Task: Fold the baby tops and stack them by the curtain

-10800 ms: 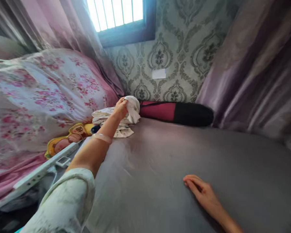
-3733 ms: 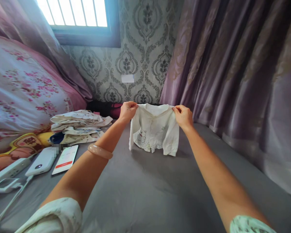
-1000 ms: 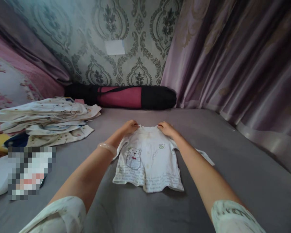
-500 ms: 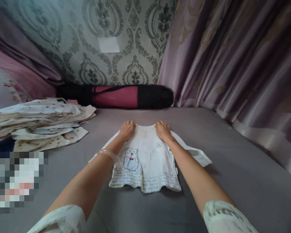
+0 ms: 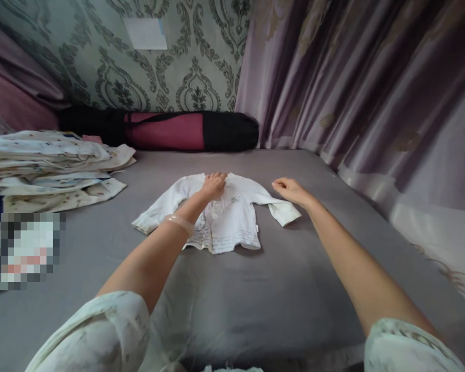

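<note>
Head view: white shirt spread on grey sheet, mid-scene. Left hand on its far edge; fingers together, cannot tell whether gripping. Right hand just beside the right-hand sleeve, fingers curled together, contact unclear. Clothes pile at left; black-and-red bag at far side.

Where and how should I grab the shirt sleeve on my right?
I'd pinch its cuff, coming in from the right. The shirt lies spread out, and that sleeve sticks out sideways and bends toward you, leaving its end uncovered. Your right hand is close to it, while your left hand is over the shirt's upper middle.
</note>
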A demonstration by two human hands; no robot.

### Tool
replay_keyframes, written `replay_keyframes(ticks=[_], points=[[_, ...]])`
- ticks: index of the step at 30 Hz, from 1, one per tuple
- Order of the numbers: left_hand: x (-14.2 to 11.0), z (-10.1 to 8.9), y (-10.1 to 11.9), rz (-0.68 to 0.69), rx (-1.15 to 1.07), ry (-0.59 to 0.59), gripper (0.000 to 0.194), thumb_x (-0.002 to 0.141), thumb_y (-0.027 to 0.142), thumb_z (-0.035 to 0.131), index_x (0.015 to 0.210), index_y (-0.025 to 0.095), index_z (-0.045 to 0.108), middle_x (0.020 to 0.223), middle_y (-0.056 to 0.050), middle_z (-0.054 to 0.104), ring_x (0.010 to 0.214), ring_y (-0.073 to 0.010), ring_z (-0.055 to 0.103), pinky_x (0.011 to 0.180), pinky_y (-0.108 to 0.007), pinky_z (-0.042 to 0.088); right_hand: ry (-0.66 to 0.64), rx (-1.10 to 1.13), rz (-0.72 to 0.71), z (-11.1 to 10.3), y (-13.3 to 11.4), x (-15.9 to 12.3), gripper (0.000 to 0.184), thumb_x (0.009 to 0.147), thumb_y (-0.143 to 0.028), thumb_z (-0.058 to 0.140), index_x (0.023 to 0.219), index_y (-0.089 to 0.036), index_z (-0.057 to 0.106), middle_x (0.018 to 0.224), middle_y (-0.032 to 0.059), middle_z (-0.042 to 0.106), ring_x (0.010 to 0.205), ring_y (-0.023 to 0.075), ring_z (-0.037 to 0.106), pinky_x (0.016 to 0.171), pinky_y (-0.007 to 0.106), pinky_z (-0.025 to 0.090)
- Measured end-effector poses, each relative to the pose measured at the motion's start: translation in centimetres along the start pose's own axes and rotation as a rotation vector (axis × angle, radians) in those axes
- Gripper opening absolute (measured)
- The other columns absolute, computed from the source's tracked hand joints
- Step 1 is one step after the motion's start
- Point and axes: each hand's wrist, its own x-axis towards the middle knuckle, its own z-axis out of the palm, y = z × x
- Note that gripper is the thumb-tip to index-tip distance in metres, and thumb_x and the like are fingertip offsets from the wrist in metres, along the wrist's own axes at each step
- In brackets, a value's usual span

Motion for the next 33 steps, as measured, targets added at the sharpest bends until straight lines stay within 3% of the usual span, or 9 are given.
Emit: replay_keyframes(ticks=[4, 9, 13, 18, 20, 23, 25, 29, 33], points=[[0.5, 1.9, 2.1, 0.116, -0.093, 0.01, 0.039, 0.091, 0.015, 0.037, 0.128, 0.012, 0.049, 0.13, -0.016, 0.055, 0.123, -0.0266, 0.049, 0.101, -0.042, 0.038, -0.057, 0.073, 0.104, 0.2, 2.0, -3.8, 0.038, 0.084, -0.044, 0.062, 0.108, -0.014, 0.063, 0.098, 0.01, 0.071, 0.082, 0.0167, 0.065, 0.066, 0.024, 0.048], [0.9, 4.7, 2.9, 0.217, -0.258, 0.104, 0.035, 0.091, 0.018, 0.039, 0.123, 0.013, 0.052, 0.123, -0.015, 0.059, 0.117, -0.022, 0.054, 0.102, -0.038, 0.042, -0.074, -0.017, 0.06, 1.6, 2.4, -4.9, 0.046, 0.072, -0.025, 0.075, 0.114, -0.018, 0.059, 0.109, 0.0075, 0.068, 0.094, 0.0182, 0.063, 0.078, 0.025, 0.047], [0.6, 5.6, 2.9, 0.205, -0.307, 0.158, 0.034, 0.092, 0.023, 0.041, 0.122, 0.013, 0.053, 0.124, -0.014, 0.059, 0.116, -0.0211, 0.054, 0.103, -0.037, 0.042, -0.06, -0.172, -0.053, 0.7, 1.5, -4.9, 0.036, 0.078, -0.011, 0.061, 0.113, -0.021, 0.057, 0.108, 0.0041, 0.066, 0.094, 0.0171, 0.06, 0.079, 0.024, 0.044], [0.0, 4.9, 3.5, 0.212, -0.272, 0.171, 0.038, 0.094, 0.033, 0.042, 0.124, 0.013, 0.053, 0.129, -0.014, 0.057, 0.12, -0.0216, 0.052, 0.106, -0.034, 0.039, 0.167, -0.678, -0.263, -0.9, 0.3, -6.1, 0.037, 0.092, -0.005, 0.031, 0.112, -0.019, 0.059, 0.115, 0.0144, 0.059, 0.112, 0.0261, 0.048, 0.093, 0.037, 0.034], [-0.2, 4.6, 3.8, 0.21, -0.241, 0.164, 0.042, 0.094, 0.039, 0.042, 0.126, 0.014, 0.053, 0.132, -0.014, 0.054, 0.124, -0.0229, 0.049, 0.108, -0.036, 0.037, 0.109, -0.79, -0.271, -1.0, 0.7, -6.8, 0.04, 0.092, -0.005, 0.028, 0.113, -0.018, 0.06, 0.116, 0.0155, 0.058, 0.11, 0.0271, 0.048, 0.094, 0.04, 0.033], [-0.5, 4.5, 4.1, 0.201, -0.202, 0.141, 0.047, 0.095, 0.045, 0.041, 0.129, 0.016, 0.052, 0.137, -0.014, 0.051, 0.13, -0.0242, 0.045, 0.11, -0.039, 0.035, -0.05, -0.837, -0.175, -1.2, 2.0, -7.6, 0.045, 0.087, -0.002, 0.033, 0.119, -0.018, 0.06, 0.119, 0.0158, 0.057, 0.109, 0.028, 0.049, 0.089, 0.041, 0.035], [-0.5, 4.5, 4.1, 0.19, -0.189, 0.129, 0.049, 0.094, 0.048, 0.04, 0.131, 0.017, 0.051, 0.14, -0.014, 0.048, 0.132, -0.0247, 0.042, 0.111, -0.041, 0.033, -0.081, -0.831, -0.107, -1.7, 2.8, -7.6, 0.047, 0.085, -0.002, 0.034, 0.121, -0.018, 0.06, 0.122, 0.0169, 0.056, 0.112, 0.0295, 0.048, 0.087, 0.04, 0.037], [-0.4, 4.6, 4.0, 0.182, -0.211, 0.128, 0.046, 0.096, 0.045, 0.038, 0.131, 0.018, 0.051, 0.142, -0.013, 0.048, 0.134, -0.0232, 0.041, 0.113, -0.04, 0.032, -0.038, -0.66, 0.06, -2.4, 3.8, -6.1, 0.043, 0.087, -0.005, 0.037, 0.118, -0.021, 0.063, 0.121, 0.0145, 0.06, 0.111, 0.026, 0.054, 0.085, 0.035, 0.04], [-0.2, 4.7, 3.8, 0.139, -0.233, 0.141, 0.041, 0.097, 0.032, 0.033, 0.131, 0.018, 0.051, 0.142, -0.013, 0.048, 0.135, -0.0217, 0.039, 0.114, -0.043, 0.029, 0.057, -0.487, 0.339, -1.7, 3.9, -4.1, 0.037, 0.094, -0.03, 0.043, 0.121, -0.014, 0.062, 0.12, 0.0195, 0.063, 0.109, 0.0283, 0.059, 0.084, 0.035, 0.044]])
